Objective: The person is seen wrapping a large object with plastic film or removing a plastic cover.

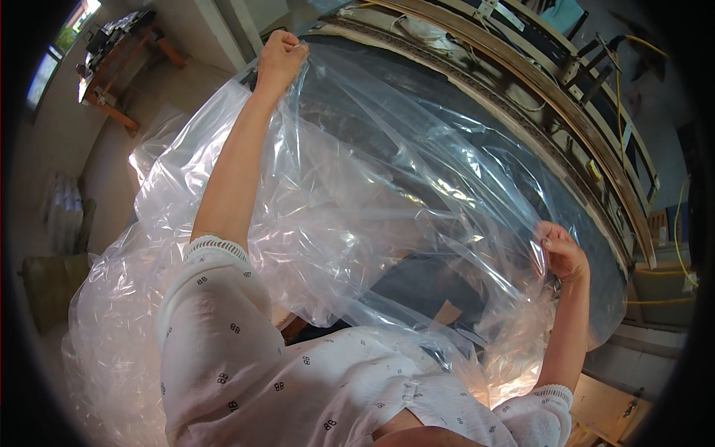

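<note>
A large sheet of clear plastic film spreads in loose folds across the dark work surface and down over my lap. At the far left, my left hand is closed in a pinch on the film's edge, with that arm stretched out. My right hand, nearer and to the right, has its fingers curled closed on another part of the film. Between the two hands the film hangs in long, shiny creases. Part of the dark surface shows through it.
Behind the dark surface runs a long machine frame with wooden and metal rails. A yellow cable hangs at the right. An orange-legged table stands at the far left, and a wooden board lies at the lower right.
</note>
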A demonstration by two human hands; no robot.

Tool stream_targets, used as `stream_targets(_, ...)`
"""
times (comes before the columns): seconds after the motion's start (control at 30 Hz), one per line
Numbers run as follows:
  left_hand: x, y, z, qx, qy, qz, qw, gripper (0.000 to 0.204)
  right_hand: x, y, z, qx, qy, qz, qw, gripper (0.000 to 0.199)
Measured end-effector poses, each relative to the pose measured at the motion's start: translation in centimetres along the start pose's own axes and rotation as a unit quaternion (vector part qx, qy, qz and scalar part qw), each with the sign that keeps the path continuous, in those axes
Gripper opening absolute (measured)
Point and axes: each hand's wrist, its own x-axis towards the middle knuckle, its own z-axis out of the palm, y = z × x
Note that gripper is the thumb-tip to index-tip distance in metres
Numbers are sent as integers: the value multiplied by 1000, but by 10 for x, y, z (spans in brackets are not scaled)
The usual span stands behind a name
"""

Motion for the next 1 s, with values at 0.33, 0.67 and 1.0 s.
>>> stream_targets(0.33, 13, 5, 22, -330, -142, -232, 904, 8, -14, 9, 18, -84, 28, -77, 993, 20)
stream_targets(0.67, 36, -103, 70, 268, 43, 331, 904, 27, -155, 207, -37, -528, 101, 238, 809, 18)
stream_targets(1.0, 8, -49, 70, 225, -23, 293, 929, 19, -359, 202, -117, -563, 749, 203, 284, 16)
